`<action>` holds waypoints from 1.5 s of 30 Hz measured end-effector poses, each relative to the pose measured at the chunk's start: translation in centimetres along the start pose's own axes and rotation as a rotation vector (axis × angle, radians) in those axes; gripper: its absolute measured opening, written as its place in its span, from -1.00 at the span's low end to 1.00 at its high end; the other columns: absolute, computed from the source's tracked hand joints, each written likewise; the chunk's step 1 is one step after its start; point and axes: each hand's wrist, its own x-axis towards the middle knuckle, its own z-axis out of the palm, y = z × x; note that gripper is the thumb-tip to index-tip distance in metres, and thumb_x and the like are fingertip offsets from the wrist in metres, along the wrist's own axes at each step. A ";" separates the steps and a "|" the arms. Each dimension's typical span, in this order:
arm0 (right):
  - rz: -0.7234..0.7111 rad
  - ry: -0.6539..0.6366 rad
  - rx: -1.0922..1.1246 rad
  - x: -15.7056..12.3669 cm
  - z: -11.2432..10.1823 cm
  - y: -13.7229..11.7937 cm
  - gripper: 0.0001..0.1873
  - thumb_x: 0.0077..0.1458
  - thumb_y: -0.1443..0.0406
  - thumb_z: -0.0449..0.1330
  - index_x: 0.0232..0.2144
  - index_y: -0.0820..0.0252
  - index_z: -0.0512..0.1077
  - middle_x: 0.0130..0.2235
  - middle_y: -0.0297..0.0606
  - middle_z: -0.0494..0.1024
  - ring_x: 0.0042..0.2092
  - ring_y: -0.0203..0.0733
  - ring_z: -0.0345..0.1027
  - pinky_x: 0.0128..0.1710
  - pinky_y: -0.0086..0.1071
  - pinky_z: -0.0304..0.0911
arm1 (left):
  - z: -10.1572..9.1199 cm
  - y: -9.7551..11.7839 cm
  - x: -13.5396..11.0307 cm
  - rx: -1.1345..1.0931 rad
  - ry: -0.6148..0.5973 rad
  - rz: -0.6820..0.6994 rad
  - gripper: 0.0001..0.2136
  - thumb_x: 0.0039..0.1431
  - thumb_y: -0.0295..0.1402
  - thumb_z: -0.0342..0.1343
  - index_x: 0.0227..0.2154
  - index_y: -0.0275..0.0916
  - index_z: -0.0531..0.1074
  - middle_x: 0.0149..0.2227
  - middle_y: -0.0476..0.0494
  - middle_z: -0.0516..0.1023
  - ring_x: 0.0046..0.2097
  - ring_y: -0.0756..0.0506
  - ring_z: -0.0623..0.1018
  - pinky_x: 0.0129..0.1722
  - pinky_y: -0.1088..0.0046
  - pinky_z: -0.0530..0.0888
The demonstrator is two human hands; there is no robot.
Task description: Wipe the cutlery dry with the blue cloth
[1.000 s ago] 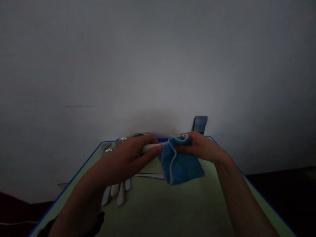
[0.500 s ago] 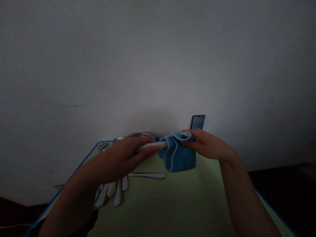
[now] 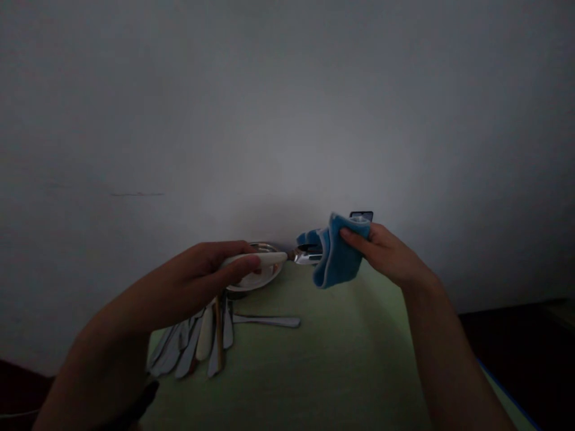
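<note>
My left hand (image 3: 224,263) is closed around the white handle (image 3: 273,258) of a utensil held sideways above the table. Its shiny metal part (image 3: 308,256) shows dark gaps, and the far end is hidden in a blue cloth (image 3: 344,254) with a pale edge. I cannot make out the utensil's exact kind. My right hand (image 3: 386,248) pinches the folded cloth, thumb on the near side, around the metal end. Behind and below my left hand, a round metal bowl (image 3: 256,284) sits on the table, partly covered by the hand and the handle.
Several pieces of cutlery (image 3: 193,344) lie fanned out at the left of the green table (image 3: 287,377). One metal handle (image 3: 269,321) points right. A phone (image 3: 362,215) leans on the wall (image 3: 287,120) behind my right hand, mostly covered.
My left hand has moved left with the utensil, baring part of its metal end from the cloth. The cloth and my right hand have shifted slightly up and right. More of the bowl shows.
</note>
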 end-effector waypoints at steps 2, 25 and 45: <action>-0.017 0.061 -0.039 0.3 0.2 -0.1 -0.69 0.04 0.08 0.03 -0.43 0.18 0.41 -0.41 -0.30 0.45 -0.37 -0.21 0.30 -0.36 -0.31 0.22 | 0.0 0.1 0.0 0.005 -0.003 0.010 -0.74 0.18 -0.21 -0.13 -0.36 -0.18 0.42 -0.41 -0.01 0.49 -0.36 -0.04 0.45 -0.36 0.56 0.34; 0.038 -0.136 -0.654 1.4 2.4 1.8 -0.66 0.08 0.11 -0.02 -0.46 0.23 0.40 -0.42 -0.21 0.47 -0.39 -0.23 0.30 -0.41 -0.41 0.11 | 0.5 -1.3 2.1 0.341 0.166 -0.180 -0.58 0.15 -0.14 -0.22 -0.23 -0.33 0.43 -0.28 -0.25 0.55 -0.26 -0.19 0.50 -0.27 0.33 0.38; 0.383 0.388 0.722 0.0 5.3 4.8 -0.68 -0.12 0.07 0.19 -0.46 0.25 0.40 -0.52 -0.37 0.45 -0.50 -0.32 0.28 -0.44 -0.41 0.21 | 4.2 0.0 3.8 0.192 0.136 0.124 -0.66 0.20 -0.28 -0.18 -0.01 -0.16 0.31 -0.08 -0.12 0.49 -0.11 -0.09 0.46 -0.13 0.41 0.35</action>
